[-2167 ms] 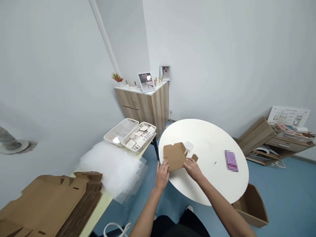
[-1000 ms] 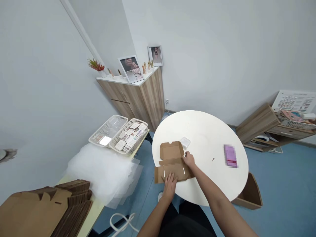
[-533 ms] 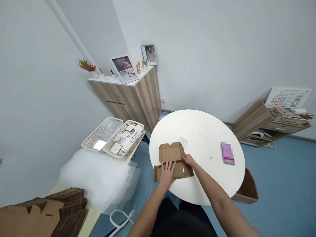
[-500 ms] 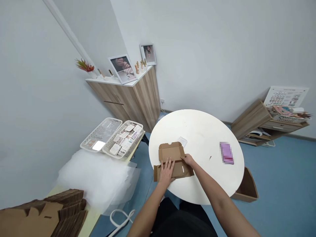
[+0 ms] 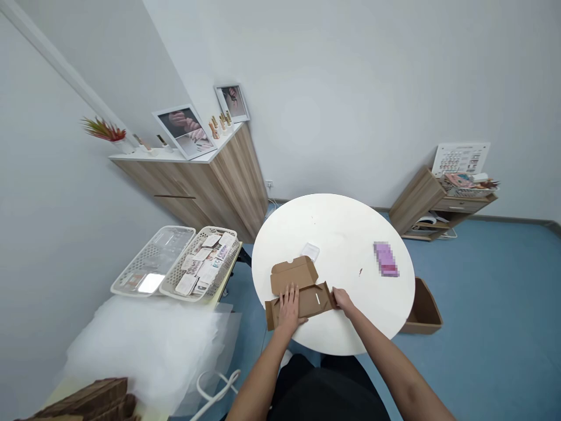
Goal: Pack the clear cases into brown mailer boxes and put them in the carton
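Note:
A brown cardboard mailer box (image 5: 308,302) lies partly folded on the round white table (image 5: 342,228), its lid panel laid back away from me. My left hand (image 5: 289,311) rests flat on the base panel, fingers stretched out. At the box's right end, my right hand (image 5: 343,300) has its fingers closed on the side flap, which stands up from the base. A short white strip (image 5: 318,299) shows on the base. Just beyond the lid panel sits a small clear plastic case (image 5: 310,252). A blurred purple packet (image 5: 386,259) lies on the table's right side.
To the left stand a basket of small cards (image 5: 205,264) and a basket of clear items (image 5: 153,257). White translucent sheets (image 5: 144,345) and a stack of flat cardboard (image 5: 99,400) lie nearer. A brown bin (image 5: 423,310) stands on the floor right of the table.
My right hand has moved from the fold between lid and base to the right end, where the side flap is now raised. My left hand still presses the base. The view has shifted.

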Motion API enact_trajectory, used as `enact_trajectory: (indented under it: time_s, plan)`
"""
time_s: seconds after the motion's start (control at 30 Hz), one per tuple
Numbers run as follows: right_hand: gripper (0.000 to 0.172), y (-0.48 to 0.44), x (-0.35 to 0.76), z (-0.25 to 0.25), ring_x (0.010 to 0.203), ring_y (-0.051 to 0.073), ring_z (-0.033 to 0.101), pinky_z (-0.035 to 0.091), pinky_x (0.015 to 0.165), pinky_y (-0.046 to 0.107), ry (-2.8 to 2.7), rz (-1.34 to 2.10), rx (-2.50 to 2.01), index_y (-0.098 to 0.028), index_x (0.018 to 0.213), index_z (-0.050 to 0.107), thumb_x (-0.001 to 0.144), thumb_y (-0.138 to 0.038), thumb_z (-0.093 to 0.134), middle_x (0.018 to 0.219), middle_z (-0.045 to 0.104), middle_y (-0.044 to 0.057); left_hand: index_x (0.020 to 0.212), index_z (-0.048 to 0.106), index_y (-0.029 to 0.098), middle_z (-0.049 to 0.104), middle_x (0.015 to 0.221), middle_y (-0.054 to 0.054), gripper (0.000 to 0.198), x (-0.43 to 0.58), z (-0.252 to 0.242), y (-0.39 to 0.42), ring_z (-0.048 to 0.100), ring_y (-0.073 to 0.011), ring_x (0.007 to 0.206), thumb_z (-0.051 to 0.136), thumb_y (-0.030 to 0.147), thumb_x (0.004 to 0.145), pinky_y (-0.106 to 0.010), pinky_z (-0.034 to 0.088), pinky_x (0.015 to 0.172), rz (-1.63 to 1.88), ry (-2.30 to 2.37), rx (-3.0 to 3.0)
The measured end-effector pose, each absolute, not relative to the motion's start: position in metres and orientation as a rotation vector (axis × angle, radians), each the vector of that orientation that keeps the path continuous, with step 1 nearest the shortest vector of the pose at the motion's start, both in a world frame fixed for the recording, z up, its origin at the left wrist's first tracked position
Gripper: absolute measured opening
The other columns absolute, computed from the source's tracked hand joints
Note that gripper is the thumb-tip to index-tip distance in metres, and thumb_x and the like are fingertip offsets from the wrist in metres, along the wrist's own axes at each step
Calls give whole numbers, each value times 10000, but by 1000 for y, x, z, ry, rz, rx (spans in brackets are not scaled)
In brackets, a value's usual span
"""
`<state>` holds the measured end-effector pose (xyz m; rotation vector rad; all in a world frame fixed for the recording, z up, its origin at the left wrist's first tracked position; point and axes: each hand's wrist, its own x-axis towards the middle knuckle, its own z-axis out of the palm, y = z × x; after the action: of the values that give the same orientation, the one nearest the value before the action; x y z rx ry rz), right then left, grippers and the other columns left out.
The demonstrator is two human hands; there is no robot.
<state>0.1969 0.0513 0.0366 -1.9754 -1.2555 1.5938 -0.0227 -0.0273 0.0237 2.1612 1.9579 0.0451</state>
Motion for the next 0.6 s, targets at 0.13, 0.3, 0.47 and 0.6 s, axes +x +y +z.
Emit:
enact_trajectory:
  time_s: [0.13,0.3,0.47,0.6]
  plan:
    - [341,34,189,40,594,148,587,442,568,256,-1145,1694,-1952,-196,688,526,881,-426,364,645,608,33,1534,47,166,168,1588,-179,1282,-22,19,-31,117,-381,1460,827,474,564,-573,156,1169,110,1956,2165]
    - [301,21,171,42,795,164,638,452,665,246,-1374,1605,-1905,-192,790,563,863,-467,463,869,684,59,1529,109,159,170,1584,-190,1268,-20,19,-27,122,-399,1455,821,510,539,-598,133,1161,94,1996,2149]
    - [261,21,150,45,918,213,645,441,701,277,-1926,1204,-2180,-203,940,574,829,-439,564,989,688,76,1528,110,143,167,1585,-190,1282,-17,20,-27,114,-389,1458,836,463,520,-573,112,1174,118,2016,2157]
    - [229,24,139,50,959,246,661,452,726,319,-2183,1046,-2295,-198,1017,610,881,-320,472,1050,689,118,1530,79,127,162,1586,-189,1310,-15,19,-31,105,-378,1462,848,414,510,-561,104,1182,115,2022,2166]
